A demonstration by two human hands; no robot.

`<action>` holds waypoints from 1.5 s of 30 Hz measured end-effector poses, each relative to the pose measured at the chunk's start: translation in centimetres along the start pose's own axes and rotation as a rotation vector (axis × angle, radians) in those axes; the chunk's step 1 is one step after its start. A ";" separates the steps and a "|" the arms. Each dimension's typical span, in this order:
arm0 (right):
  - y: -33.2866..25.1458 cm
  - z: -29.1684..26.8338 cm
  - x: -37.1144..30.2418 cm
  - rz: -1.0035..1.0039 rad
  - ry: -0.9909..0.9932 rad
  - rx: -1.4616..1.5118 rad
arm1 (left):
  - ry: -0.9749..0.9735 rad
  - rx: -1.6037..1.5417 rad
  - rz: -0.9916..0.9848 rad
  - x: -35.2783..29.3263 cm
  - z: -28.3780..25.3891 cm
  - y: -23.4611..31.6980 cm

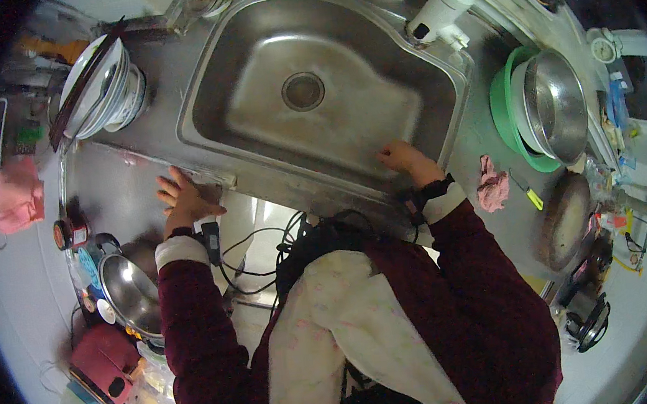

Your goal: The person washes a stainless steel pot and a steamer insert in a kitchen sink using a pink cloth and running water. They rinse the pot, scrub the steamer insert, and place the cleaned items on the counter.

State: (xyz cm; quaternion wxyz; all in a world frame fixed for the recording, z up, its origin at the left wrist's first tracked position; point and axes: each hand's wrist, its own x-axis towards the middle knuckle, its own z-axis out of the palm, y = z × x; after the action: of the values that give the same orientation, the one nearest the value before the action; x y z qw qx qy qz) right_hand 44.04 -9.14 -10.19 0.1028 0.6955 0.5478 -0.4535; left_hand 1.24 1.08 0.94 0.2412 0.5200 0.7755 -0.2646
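Observation:
A steel sink [240,78] with a drain [303,91] in its floor lies in front of me, with no dishes or water that I can make out in it. Over its near right part, inside the rim, is my right hand [411,162], its fingers curled in; whatever they may hold is hidden. My left hand [183,200] has its fingers spread at the counter's front edge, left of the sink; I see nothing in it. A crumpled pink cloth [493,185] lies on the counter to the right of my right hand.
Stacked plates [110,94] stand at the far left. A white faucet [442,13] rises behind the sink. To the right are a green basin [507,120], a steel bowl [561,108], a small green-handled tool [534,199] and a round board [566,219]. A steel pot [130,292] stands left.

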 end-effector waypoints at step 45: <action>-13.4 -1.7 17.5 -0.285 0.409 -0.708 | 0.037 -0.056 0.092 0.7 0.9 -0.9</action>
State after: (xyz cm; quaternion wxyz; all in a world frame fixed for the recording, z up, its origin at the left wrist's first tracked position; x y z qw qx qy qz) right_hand 33.29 8.72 -17.46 0.1606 0.6102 0.7694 -0.0999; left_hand 0.24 0.68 -0.05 0.2530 0.5528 0.7623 -0.2220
